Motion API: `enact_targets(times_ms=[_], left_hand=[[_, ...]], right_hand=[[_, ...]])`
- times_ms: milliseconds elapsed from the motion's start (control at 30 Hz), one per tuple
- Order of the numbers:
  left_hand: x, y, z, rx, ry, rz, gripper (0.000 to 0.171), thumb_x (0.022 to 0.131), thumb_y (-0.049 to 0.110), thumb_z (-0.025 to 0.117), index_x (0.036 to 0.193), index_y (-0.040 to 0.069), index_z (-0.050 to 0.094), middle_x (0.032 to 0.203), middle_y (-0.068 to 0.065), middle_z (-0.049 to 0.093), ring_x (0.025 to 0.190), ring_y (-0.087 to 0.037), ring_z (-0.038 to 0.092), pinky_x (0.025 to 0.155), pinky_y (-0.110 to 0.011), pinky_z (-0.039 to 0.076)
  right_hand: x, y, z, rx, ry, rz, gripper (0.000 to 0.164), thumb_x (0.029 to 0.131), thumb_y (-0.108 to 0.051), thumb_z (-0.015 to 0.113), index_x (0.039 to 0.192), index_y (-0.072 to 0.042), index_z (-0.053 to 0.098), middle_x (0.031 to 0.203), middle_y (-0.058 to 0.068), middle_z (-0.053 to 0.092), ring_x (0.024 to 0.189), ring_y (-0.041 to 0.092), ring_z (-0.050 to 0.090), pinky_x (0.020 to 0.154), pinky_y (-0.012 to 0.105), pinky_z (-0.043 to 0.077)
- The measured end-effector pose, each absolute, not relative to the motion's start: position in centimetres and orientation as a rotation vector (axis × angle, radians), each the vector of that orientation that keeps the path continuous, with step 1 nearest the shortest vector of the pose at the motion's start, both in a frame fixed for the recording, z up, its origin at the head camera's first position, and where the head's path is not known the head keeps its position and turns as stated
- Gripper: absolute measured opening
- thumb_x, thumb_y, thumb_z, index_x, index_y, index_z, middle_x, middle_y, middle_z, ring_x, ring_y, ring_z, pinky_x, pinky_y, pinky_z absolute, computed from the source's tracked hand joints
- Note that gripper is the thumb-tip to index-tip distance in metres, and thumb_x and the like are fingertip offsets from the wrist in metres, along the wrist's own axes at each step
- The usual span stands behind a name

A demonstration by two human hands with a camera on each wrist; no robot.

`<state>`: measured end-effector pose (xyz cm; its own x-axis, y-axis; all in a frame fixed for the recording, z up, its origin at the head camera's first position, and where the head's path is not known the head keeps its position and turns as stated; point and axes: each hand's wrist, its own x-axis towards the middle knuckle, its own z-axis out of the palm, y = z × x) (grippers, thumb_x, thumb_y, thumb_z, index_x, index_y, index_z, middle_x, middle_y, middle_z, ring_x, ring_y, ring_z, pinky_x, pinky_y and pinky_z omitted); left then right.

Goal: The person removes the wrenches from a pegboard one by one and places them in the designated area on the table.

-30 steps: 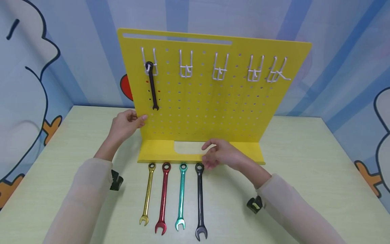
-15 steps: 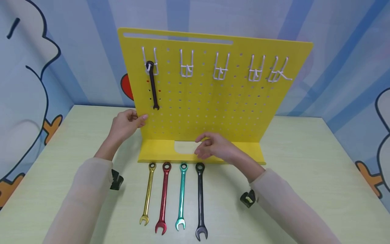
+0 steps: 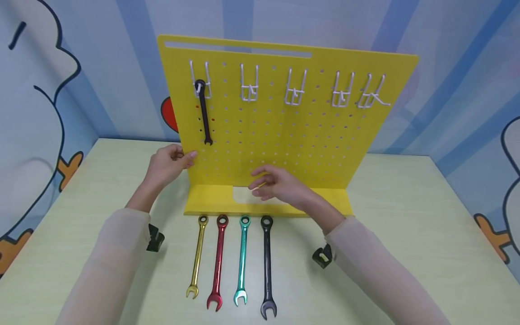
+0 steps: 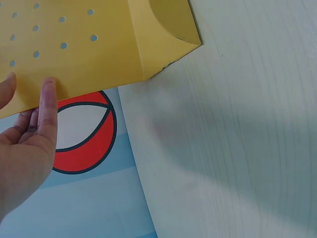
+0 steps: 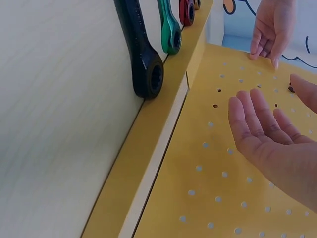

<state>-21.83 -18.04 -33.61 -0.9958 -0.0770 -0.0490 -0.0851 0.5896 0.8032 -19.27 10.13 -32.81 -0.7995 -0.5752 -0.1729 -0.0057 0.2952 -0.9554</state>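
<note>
A yellow pegboard (image 3: pixel 276 135) stands upright on its base. My left hand (image 3: pixel 168 164) holds its left edge, the thumb in front and other fingers behind; the left wrist view shows this grip close up on the board (image 4: pixel 99 59). My right hand (image 3: pixel 280 187) hovers before the lower middle of the board, fingers loosely bent and holding nothing. Below it a row of wrenches lies on the table: gold (image 3: pixel 197 257), red (image 3: pixel 217 264), teal (image 3: pixel 242 262) and dark grey (image 3: pixel 267 268). A black wrench (image 3: pixel 204 113) hangs from the leftmost hook.
Several white wire hooks (image 3: pixel 294 95) run along the upper board; the rightmost hook (image 3: pixel 370 97) has a prong sticking out sideways. The board's yellow base (image 3: pixel 209 201) has a cutout in its middle. Behind stands a blue striped wall (image 3: pixel 284 20) with cartoon figures.
My right hand has moved left and up, from beside the dark grey wrench's ring end to in front of the board. The left hand keeps its hold, and the wrenches have not moved.
</note>
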Motion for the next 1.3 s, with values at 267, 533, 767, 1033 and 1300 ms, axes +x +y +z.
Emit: enact_targets(times_ms=[267, 533, 767, 1033, 1300], left_hand=[[-22.0, -18.2, -33.8, -0.138, 2.796, 1.422, 0.050, 0.088, 0.045, 0.055, 0.109, -0.001, 0.055, 0.100, -0.016, 0.061, 0.095, -0.028, 0.062, 0.085, -0.041, 0.046], [-22.0, -18.1, -33.7, -0.130, 2.800, 1.419, 0.050, 0.088, 0.044, 0.055, 0.109, -0.001, 0.055, 0.100, -0.017, 0.061, 0.095, -0.029, 0.062, 0.083, -0.040, 0.045], [-21.9, -18.1, -33.7, -0.131, 2.803, 1.411, 0.051, 0.088, 0.045, 0.055, 0.109, -0.002, 0.055, 0.100, -0.017, 0.061, 0.095, -0.030, 0.062, 0.084, -0.040, 0.045], [-22.3, -18.1, -34.1, -0.169, 2.819, 1.412, 0.056, 0.083, 0.053, 0.056, 0.105, 0.002, 0.057, 0.094, -0.011, 0.063, 0.091, -0.025, 0.063, 0.078, -0.044, 0.046], [-22.0, -17.9, -33.8, -0.161, 2.813, 1.420, 0.052, 0.086, 0.048, 0.057, 0.106, 0.001, 0.056, 0.097, -0.014, 0.063, 0.094, -0.029, 0.062, 0.082, -0.041, 0.045]], right_hand=[[-19.8, 9.3, -32.4, -0.565, 2.056, -1.528, 0.047, 0.089, 0.001, 0.055, 0.132, 0.002, 0.037, 0.126, 0.021, 0.049, 0.103, 0.026, 0.057, 0.091, 0.046, 0.042], [-20.3, 8.5, -31.6, -0.615, 2.065, -1.535, 0.048, 0.089, 0.002, 0.054, 0.134, 0.000, 0.036, 0.129, 0.021, 0.045, 0.104, 0.027, 0.056, 0.089, 0.041, 0.045], [-20.6, 8.1, -30.9, -0.655, 2.032, -1.586, 0.050, 0.088, 0.003, 0.055, 0.135, -0.002, 0.037, 0.132, 0.019, 0.043, 0.109, 0.032, 0.052, 0.091, 0.042, 0.043], [-20.9, 7.2, -30.2, -0.717, 2.064, -1.590, 0.052, 0.087, 0.003, 0.056, 0.135, -0.005, 0.037, 0.133, 0.016, 0.043, 0.113, 0.035, 0.048, 0.088, 0.034, 0.045], [-21.1, 5.9, -28.7, -0.771, 2.093, -1.615, 0.057, 0.086, -0.001, 0.061, 0.136, -0.006, 0.035, 0.134, 0.011, 0.043, 0.119, 0.031, 0.044, 0.092, 0.035, 0.042]])
